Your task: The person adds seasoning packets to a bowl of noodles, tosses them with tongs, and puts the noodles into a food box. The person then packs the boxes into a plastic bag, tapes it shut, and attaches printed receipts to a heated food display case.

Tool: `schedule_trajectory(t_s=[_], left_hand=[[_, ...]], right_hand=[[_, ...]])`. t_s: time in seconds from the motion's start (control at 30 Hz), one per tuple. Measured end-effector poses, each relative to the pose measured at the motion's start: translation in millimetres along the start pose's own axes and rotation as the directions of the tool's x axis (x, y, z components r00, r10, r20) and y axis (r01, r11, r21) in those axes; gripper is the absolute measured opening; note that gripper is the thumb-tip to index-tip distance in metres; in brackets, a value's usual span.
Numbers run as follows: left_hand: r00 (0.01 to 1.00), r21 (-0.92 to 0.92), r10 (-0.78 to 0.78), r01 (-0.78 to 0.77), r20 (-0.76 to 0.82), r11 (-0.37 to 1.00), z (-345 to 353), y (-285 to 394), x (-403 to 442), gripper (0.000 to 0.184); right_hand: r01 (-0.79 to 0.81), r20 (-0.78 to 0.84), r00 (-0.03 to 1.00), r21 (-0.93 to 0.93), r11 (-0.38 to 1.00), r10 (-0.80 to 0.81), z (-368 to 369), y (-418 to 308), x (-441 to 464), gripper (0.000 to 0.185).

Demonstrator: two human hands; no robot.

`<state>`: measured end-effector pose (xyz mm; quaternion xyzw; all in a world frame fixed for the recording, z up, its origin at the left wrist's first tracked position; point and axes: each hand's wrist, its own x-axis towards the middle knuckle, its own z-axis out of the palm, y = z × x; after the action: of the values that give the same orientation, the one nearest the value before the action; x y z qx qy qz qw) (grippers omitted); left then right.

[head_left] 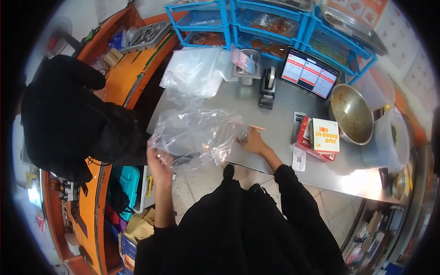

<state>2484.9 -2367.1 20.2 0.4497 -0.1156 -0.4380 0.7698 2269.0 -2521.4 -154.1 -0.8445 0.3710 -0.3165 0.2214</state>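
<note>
A clear, crinkled plastic bag [195,133] is stretched between my two hands, above the front edge of the steel table. My left hand [160,164] grips its left lower side, fingers closed on the film. On the other side, my right hand [252,141] pinches the bag's right edge. A slim orange-tan stick-like thing [257,127] shows at the top of that hand; its kind is unclear. Behind the bag lies a stack of clear plastic bags [195,68]. Glare on the film blurs the fingertips.
A black tape dispenser [267,89], a tablet [309,73], boxes [325,135] on a printed slip [299,160] and a metal bowl [352,114] stand on the table [284,121]. Blue racks [268,30] line the back. A person in black [68,114] is at left.
</note>
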Motion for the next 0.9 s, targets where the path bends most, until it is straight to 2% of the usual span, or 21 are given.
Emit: schedule_trajectory(t_s=[0.03,0.07,0.1,0.13,0.2,0.23,0.3,0.33,0.37,0.4,0.43,0.47,0.57,0.6,0.63,0.7,0.73,0.77,0.8,0.87,0.9], left_hand=[[1.000,0.029,0.026,-0.025,-0.009,0.999,7.8,-1.8,-0.1,0.025],[0.999,0.036,0.036,-0.036,-0.014,0.999,16.0,-4.8,1.0,0.024],[0.999,0.042,0.048,-0.048,-0.019,0.998,23.1,-7.4,2.6,0.023],[0.997,0.047,0.081,-0.081,0.006,0.996,24.3,-12.7,5.9,0.022],[0.993,0.050,0.118,-0.119,0.023,0.992,35.7,-20.1,8.9,0.022],[0.988,0.142,0.154,-0.156,0.027,0.977,49.9,-20.0,5.7,0.022],[0.982,0.302,0.157,-0.182,0.106,0.936,61.8,-30.4,2.5,0.022],[0.977,0.371,0.122,-0.180,0.174,0.911,63.4,-38.7,0.2,0.022],[0.907,0.471,0.151,-0.339,0.393,0.814,68.0,-47.7,-4.7,0.022],[0.818,0.521,0.058,-0.418,0.573,0.744,70.9,-58.6,-13.4,0.022],[0.688,0.524,-0.038,-0.514,0.725,0.679,73.9,-69.4,-22.2,0.022],[0.549,0.530,-0.211,-0.525,0.809,0.666,71.9,-77.8,-32.8,0.022],[0.452,0.477,-0.250,-0.505,0.856,0.720,61.0,-70.1,-44.8,0.025],[0.445,0.477,-0.257,-0.503,0.858,0.721,56.3,-55.5,-38.1,0.025],[0.622,0.748,-0.523,-0.159,0.583,0.645,49.8,-34.9,-28.0,0.022],[0.637,0.823,-0.644,0.025,0.425,0.568,41.6,-31.0,-31.1,0.020],[0.585,0.734,-0.530,-0.175,0.614,0.656,36.7,-37.0,-38.5,0.019],[0.588,0.699,-0.459,-0.276,0.666,0.660,34.5,-37.7,-38.0,0.018],[0.588,0.700,-0.462,-0.272,0.664,0.660,35.4,-34.8,-35.4,0.018],[0.609,0.642,-0.282,-0.521,0.742,0.563,40.9,-27.5,-26.8,0.024],[0.688,0.714,-0.221,-0.603,0.691,0.357,35.4,-30.9,-26.6,0.038]], right_hand=[[0.221,-0.163,0.961,-0.041,0.974,-0.224,2.8,-6.8,16.1,0.034],[0.243,-0.160,0.956,-0.030,0.970,-0.244,0.8,-13.4,23.1,0.034],[-0.093,-0.122,0.987,0.126,0.988,0.108,-26.9,-41.6,34.8,0.028],[-0.422,-0.026,0.897,0.249,0.872,0.442,-52.2,-65.7,43.4,0.023],[-0.191,-0.103,0.925,0.703,0.685,0.365,-83.5,-86.7,35.7,0.016],[-0.195,-0.095,0.927,0.704,0.683,0.363,-94.4,-93.0,27.5,0.016],[-0.029,0.034,0.999,0.840,0.543,0.001,-109.2,-99.1,13.9,0.014],[-0.034,0.035,0.999,0.836,0.548,0.009,-105.3,-103.9,14.9,0.014],[-0.098,0.142,0.990,0.697,0.710,-0.002,-99.5,-111.0,16.4,0.023],[-0.121,0.248,0.969,0.521,0.845,-0.014,-93.8,-118.0,18.0,0.031],[-0.134,0.220,0.975,0.487,0.863,0.027,-91.4,-116.3,24.8,0.032],[-0.129,0.106,0.991,0.556,0.821,0.084,-94.4,-114.8,27.8,0.032],[-0.105,-0.133,0.932,0.791,0.603,0.338,-127.2,-103.1,28.9,0.034],[-0.084,-0.168,0.894,0.848,0.524,0.415,-141.6,-98.2,24.0,0.035],[-0.087,-0.180,0.856,0.874,0.478,0.485,-154.5,-86.4,19.6,0.036],[-0.106,-0.175,0.815,0.892,0.439,0.552,-165.5,-77.9,0.1,0.039],[-0.129,-0.159,0.811,0.891,0.436,0.563,-165.7,-79.7,-11.1,0.041],[-0.149,-0.153,0.798,0.887,0.437,0.583,-163.7,-78.5,-16.4,0.042],[-0.171,-0.157,0.780,0.877,0.449,0.605,-160.1,-77.0,-19.5,0.044],[-0.196,-0.214,0.733,0.843,0.501,0.646,-154.2,-70.9,-15.7,0.048],[-0.201,-0.270,0.712,0.807,0.556,0.649,-153.1,-68.1,-10.6,0.050]])
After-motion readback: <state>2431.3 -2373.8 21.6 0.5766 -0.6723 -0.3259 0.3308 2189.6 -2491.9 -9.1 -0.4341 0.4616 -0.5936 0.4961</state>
